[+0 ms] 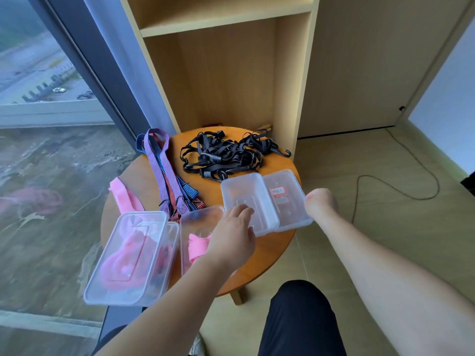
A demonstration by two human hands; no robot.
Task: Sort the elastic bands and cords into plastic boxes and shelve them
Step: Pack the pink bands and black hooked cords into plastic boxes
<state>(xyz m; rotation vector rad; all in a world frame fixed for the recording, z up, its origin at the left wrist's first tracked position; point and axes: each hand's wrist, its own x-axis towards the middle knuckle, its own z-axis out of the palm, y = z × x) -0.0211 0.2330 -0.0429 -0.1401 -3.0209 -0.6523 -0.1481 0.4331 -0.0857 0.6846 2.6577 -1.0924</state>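
Clear plastic box (248,201) lies long axis away from me, black hooked cords (226,155) heaped just beyond on the desk (268,250); left hand (232,233), nearer, rests spread on it; right hand (320,202) at its right edge, grip I cannot tell.

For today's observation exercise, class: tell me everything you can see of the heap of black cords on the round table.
The black cords lie in one tangled heap on the far side of the round wooden table, before the open shelf unit. They look like flat, matt elastic straps ending in black hooks; one hook juts out at the right. The heap's near edge reaches the clear plastic box; contact cannot be told.
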